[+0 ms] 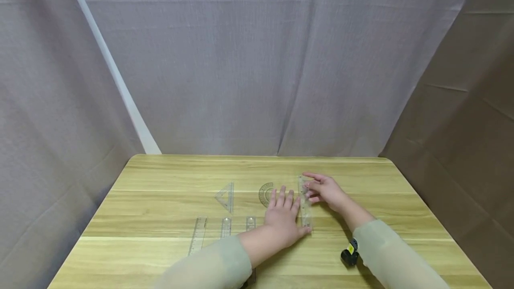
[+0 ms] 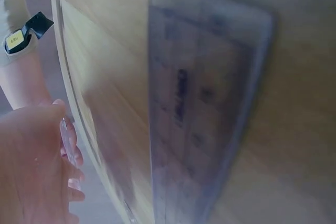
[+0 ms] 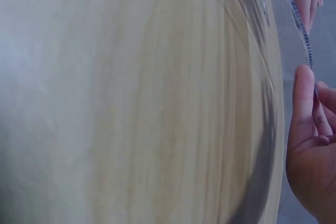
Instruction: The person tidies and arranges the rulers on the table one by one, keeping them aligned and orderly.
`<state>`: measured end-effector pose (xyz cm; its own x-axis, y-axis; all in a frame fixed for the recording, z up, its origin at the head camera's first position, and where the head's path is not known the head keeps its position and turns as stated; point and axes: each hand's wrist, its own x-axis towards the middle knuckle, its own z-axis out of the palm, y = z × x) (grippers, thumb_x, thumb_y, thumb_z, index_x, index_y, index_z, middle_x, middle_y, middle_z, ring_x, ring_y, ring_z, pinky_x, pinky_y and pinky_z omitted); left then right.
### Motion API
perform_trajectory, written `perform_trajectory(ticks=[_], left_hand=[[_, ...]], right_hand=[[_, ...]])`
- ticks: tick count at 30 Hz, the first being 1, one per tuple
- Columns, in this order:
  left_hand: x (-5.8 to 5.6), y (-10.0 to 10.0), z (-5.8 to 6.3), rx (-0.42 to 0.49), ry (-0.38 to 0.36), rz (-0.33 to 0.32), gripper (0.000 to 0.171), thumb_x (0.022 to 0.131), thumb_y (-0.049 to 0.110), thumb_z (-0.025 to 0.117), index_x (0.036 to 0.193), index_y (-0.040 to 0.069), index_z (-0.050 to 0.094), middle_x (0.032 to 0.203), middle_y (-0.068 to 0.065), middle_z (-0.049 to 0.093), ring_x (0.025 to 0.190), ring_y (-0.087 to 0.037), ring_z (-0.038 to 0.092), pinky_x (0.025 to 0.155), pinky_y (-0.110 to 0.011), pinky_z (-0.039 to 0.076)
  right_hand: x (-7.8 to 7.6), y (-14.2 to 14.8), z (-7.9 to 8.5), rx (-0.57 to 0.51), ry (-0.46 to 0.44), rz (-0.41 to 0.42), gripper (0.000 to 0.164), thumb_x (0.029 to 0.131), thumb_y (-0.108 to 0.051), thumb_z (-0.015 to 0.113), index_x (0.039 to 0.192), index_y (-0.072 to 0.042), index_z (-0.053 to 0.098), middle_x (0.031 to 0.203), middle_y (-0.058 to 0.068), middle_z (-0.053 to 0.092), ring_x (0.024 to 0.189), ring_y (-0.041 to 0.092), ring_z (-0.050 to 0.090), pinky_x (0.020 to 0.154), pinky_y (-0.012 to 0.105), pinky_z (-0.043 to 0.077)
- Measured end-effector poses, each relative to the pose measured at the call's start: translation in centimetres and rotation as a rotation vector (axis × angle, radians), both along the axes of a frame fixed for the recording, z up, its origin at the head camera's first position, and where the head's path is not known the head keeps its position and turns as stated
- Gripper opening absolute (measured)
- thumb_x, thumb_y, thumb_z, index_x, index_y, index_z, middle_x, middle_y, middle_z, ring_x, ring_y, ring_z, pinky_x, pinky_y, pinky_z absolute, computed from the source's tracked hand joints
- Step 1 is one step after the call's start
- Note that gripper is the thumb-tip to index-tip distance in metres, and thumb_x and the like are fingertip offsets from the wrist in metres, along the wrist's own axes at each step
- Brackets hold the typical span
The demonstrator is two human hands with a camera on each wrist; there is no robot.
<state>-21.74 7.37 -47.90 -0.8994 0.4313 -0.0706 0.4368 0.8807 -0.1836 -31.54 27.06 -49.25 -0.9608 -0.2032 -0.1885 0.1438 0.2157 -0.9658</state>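
A clear straight ruler stretches between the two hands, near the middle right of the table. My right hand pinches its far part between thumb and fingertips, and the right wrist view shows the ruler edge-on there. My left hand has its fingers spread nearly straight beside the ruler's left edge, its thumb laid over the near end. Just left of those fingertips lies a clear protractor, partly covered by the left hand. Another clear ruler shows large and blurred in the left wrist view.
A clear set square lies left of the protractor. Nearer the front, clear rulers form a row: a plain one and two narrower ones with round lens-like ends, partly behind the left sleeve. Grey curtains hang behind the wooden table.
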Motion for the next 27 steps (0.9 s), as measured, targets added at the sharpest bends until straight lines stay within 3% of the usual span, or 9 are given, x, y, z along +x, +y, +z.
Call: perform_trajectory(ticks=[12,27], left_hand=[[1.2,-2.2,0.7,0.022,0.045,-0.025,0.094,0.086,0.085,0.022,0.159,0.026,0.021,0.166,-0.002,0.013,0.152,-0.032,0.000,0.117,-0.053,-0.012],[2.8,-5.3,0.4,0.090,0.045,-0.054,0.096,0.085,0.085,0.024,0.159,0.023,0.023,0.166,-0.004,0.014,0.152,-0.033,0.002,0.120,-0.055,0.001]], right_hand=[[1.4,-1.9,0.7,-0.064,0.002,0.012,0.051,0.101,-0.007,0.053,0.150,-0.003,0.039,0.111,0.011,0.065,0.079,0.016,0.068,0.068,0.029,0.060],[3.2,-4.0,0.6,-0.138,-0.035,0.056,0.053,0.100,-0.009,0.056,0.150,-0.003,0.039,0.114,0.015,0.064,0.079,0.015,0.068,0.066,0.028,0.060]])
